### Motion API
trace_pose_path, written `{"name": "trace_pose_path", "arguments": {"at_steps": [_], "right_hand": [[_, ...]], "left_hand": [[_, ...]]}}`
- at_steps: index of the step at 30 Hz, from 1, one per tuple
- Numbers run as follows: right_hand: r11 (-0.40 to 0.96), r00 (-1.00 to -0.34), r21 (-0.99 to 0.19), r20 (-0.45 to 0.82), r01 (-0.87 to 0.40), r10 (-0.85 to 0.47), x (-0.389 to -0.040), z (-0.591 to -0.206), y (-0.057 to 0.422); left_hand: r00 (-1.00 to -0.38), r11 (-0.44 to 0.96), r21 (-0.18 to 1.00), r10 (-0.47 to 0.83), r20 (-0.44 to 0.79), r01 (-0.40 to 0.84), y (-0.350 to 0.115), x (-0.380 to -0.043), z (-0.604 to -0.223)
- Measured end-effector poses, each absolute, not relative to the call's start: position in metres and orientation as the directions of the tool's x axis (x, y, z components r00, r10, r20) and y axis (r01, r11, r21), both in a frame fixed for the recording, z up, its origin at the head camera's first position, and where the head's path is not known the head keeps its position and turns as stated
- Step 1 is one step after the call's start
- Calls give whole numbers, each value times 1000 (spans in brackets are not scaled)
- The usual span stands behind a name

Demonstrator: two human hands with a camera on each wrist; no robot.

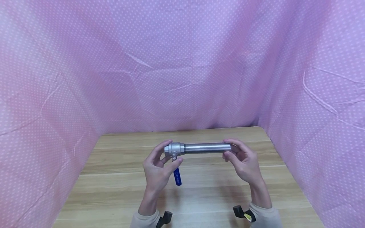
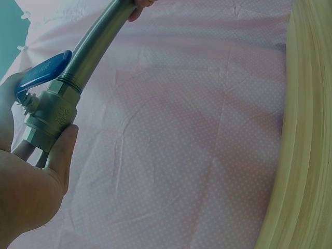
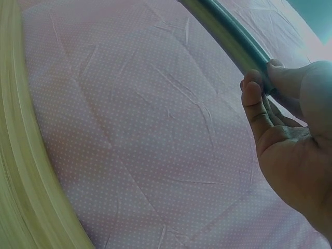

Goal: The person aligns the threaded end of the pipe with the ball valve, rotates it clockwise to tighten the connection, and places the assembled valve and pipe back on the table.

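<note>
A silver ball valve (image 1: 176,148) with a blue lever handle (image 1: 177,176) is joined to a straight metal pipe (image 1: 207,148). The two are held up level above the table in the head view. My left hand (image 1: 158,172) grips the valve body, its thumb by the handle's base. At the pipe's far end, my right hand (image 1: 243,161) pinches the tube between thumb and fingers. In the left wrist view, threads (image 2: 70,80) show on the pipe where it enters the valve's hex end. The right wrist view shows fingertips (image 3: 252,91) around the pipe's end.
Beneath the hands lies a wood-grain table (image 1: 114,177). Pink polka-dot cloth (image 1: 182,79) hangs along its back and both sides. Each wrist carries a black strap-on device, such as the right one (image 1: 242,212).
</note>
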State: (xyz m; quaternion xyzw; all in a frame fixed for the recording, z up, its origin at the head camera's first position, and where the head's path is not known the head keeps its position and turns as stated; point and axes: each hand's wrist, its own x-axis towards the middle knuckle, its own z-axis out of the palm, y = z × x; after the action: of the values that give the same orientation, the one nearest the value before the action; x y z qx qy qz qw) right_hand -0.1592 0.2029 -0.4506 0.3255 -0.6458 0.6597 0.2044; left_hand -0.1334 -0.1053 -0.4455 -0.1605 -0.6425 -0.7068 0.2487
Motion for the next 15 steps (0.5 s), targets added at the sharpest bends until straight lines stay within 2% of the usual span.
{"name": "trace_pose_path", "arguments": {"at_steps": [9, 15], "right_hand": [[-27, -724, -733, 675, -679, -143, -158, -450, 204], [-117, -730, -749, 662, -652, -170, -157, -447, 204]], "left_hand": [[-821, -41, 826, -148, 551, 562, -105, -133, -447], [-821, -43, 826, -153, 550, 562, -104, -134, -446]]}}
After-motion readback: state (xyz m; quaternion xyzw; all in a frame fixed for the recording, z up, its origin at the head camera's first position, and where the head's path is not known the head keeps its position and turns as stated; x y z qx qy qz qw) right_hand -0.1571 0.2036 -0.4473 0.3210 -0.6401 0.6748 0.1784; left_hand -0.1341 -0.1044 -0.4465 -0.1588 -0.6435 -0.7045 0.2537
